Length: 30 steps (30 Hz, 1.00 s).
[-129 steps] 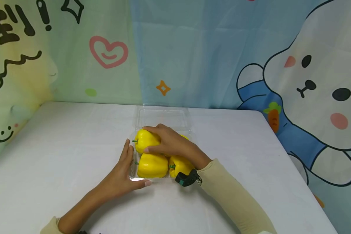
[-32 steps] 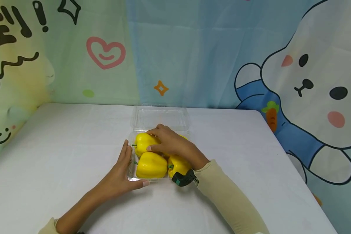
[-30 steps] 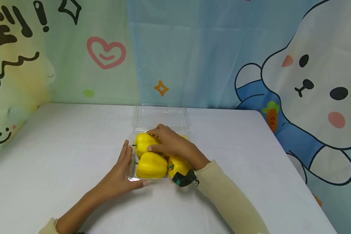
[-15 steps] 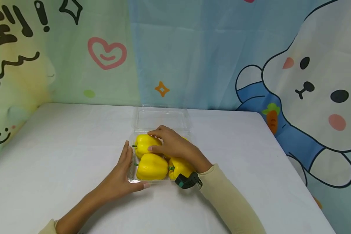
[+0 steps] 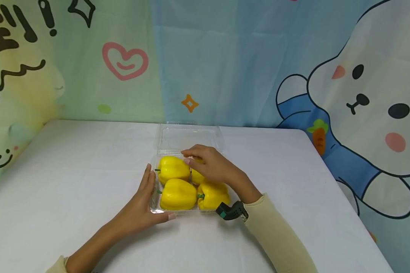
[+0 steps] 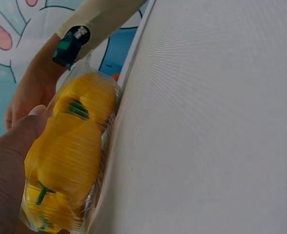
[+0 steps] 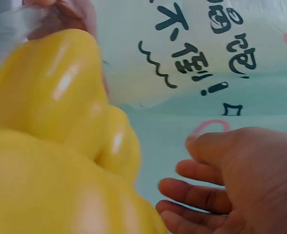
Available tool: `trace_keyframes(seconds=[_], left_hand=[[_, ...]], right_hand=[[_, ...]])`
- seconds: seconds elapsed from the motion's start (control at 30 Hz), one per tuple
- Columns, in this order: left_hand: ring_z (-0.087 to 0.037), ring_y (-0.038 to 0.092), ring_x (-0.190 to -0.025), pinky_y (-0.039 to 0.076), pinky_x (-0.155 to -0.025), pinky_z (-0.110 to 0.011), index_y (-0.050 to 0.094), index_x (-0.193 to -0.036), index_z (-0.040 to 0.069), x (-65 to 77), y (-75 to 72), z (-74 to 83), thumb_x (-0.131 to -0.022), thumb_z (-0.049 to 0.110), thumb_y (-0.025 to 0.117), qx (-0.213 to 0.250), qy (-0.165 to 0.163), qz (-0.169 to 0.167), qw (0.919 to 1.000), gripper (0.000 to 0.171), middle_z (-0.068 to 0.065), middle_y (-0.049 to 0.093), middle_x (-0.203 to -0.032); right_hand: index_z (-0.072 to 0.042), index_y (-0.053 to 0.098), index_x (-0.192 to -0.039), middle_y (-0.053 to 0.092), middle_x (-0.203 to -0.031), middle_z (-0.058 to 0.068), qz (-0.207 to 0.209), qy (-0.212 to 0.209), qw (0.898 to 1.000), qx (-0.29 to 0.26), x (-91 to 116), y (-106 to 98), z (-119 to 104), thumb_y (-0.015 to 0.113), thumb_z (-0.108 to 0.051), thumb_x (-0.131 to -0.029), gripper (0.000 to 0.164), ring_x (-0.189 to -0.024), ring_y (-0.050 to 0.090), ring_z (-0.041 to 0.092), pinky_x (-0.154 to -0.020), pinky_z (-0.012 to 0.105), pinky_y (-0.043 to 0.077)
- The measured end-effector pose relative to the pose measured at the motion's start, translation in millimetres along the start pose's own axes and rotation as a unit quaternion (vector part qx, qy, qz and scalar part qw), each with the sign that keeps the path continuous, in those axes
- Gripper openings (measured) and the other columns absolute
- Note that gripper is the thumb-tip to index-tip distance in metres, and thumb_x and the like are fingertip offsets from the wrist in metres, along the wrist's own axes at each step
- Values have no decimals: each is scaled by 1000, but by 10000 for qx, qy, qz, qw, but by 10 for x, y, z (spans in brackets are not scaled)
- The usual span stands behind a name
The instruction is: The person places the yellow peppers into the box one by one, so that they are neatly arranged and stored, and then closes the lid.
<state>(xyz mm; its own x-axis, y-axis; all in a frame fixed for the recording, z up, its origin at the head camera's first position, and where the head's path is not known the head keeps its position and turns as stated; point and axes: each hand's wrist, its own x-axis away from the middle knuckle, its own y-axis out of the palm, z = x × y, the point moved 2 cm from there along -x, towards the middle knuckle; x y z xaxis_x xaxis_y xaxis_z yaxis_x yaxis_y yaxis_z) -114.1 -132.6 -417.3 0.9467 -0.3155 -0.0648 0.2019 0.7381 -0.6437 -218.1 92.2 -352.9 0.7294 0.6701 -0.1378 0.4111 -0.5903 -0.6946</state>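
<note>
Several yellow bell peppers lie in a clear plastic clamshell container (image 5: pixel 155 203): the back-left pepper (image 5: pixel 173 168), the front-left pepper (image 5: pixel 178 195), the front-right pepper (image 5: pixel 216 198) and the back-right pepper (image 5: pixel 196 177). My left hand (image 5: pixel 141 203) rests at the container's front-left corner, straight fingers along the left side and thumb along the front. In the left wrist view its thumb (image 6: pixel 33 122) lies close against the clear wall. My right hand (image 5: pixel 213 165) is over the back-right pepper and partly hides it. In the right wrist view this hand (image 7: pixel 240 180) has loosely bent fingers with nothing between them.
The container's clear lid (image 5: pixel 191 137) lies folded open toward the back. A white table (image 5: pixel 71 182) bears everything, and a printed cloth backdrop (image 5: pixel 225 64) hangs behind its far edge. A dark wrist strap (image 5: pixel 230 211) sits on the right arm.
My right hand has let go of the back-left pepper and moved a little to the right, uncovering part of the back-right pepper. The left hand and container have stayed in place.
</note>
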Motion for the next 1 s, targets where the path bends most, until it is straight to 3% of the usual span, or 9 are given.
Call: trace_keyframes(seconds=[0.2,0.4,0.73,1.0], left_hand=[[-30,-3,-146,19,-111,-56,-1,-155,2,0,-8,21,-70,55,82,11,5,26,10000,130,5,-25,-158],[-29,-3,-146,20,-111,-55,0,-155,1,3,-5,22,-70,59,81,4,-5,27,10000,131,5,-25,-158],[-32,-3,-146,20,-110,-57,0,-154,1,17,-18,3,-70,63,78,-66,3,18,10000,131,3,-25,-158],[-31,-2,-146,20,-110,-56,0,-155,1,6,-8,5,-69,64,78,-103,30,45,9999,131,4,-25,-158]], right_hand=[[-2,59,-132,61,-124,10,483,-202,9982,-276,30,-187,99,55,-17,-101,35,-113,57,18,-99,33,45],[-1,57,-133,59,-128,11,644,-122,9975,-260,115,-367,209,57,-14,-100,36,-117,56,22,-101,37,43],[-5,57,-134,58,-131,11,1291,488,9890,-523,204,-569,494,58,-23,-100,39,-117,57,23,-100,37,45],[-9,45,-145,42,-147,9,1379,1132,9826,-521,220,-579,737,59,-30,-99,53,-136,38,25,-107,42,36]])
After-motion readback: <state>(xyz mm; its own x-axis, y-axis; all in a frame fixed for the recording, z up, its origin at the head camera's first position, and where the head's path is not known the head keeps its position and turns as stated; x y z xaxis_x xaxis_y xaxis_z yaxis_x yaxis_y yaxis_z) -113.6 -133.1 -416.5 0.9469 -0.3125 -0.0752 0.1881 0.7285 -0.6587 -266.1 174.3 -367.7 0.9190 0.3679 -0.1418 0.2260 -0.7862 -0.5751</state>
